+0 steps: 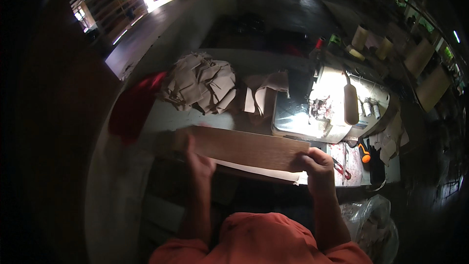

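Both hands grip a long brown strip (246,147), the left hand (198,159) at one end and the right hand (316,164) at the other, over the table (161,117) edge (probably fabric) before a lit sewing machine (325,102).

The long fabric strip (244,147) is plain brown with a pale cream underside. Left of the white sewing machine (332,102), the heap of cut fabric pieces (200,83) is beige beside red cloth (134,107); right of it lie orange-handled scissors (364,154).
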Motion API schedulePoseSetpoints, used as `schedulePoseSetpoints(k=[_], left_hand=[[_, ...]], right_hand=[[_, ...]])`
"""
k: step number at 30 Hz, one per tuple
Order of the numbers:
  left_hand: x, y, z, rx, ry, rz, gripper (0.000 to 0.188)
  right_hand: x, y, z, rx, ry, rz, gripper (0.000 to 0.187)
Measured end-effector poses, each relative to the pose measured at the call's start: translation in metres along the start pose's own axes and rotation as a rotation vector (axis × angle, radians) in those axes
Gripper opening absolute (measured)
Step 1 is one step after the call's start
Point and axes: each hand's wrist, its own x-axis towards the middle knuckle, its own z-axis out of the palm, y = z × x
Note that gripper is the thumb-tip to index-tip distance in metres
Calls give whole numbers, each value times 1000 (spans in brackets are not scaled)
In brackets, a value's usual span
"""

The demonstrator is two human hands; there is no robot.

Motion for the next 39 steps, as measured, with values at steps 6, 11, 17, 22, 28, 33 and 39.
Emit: schedulePoseSetpoints(k=[6, 11, 17, 22, 28, 33, 39], left_hand=[[10, 40, 44, 380, 211, 318, 49], [-29, -56, 85, 1938, -846, 999, 51], [-50, -84, 102, 1856, -991, 387, 77], [-10, -70, 112, 1342, -824, -259, 71], [4, -70, 131, 1244, -819, -301, 13], [6, -79, 139, 1344, -694, -137, 8], [39, -119, 139, 1741, -912, 508, 9]], right_hand=[[0, 12, -8, 144, 43, 100, 15], [0, 13, 5, 147, -116, 104, 20], [-12, 10, -5, 83, -80, 132, 14], [-15, 1, -8, -69, -178, -12, 14], [-12, 1, -12, -186, -121, -139, 13], [-11, 1, -15, -37, -71, 80, 10], [30, 23, -29, 139, 83, 0, 12]])
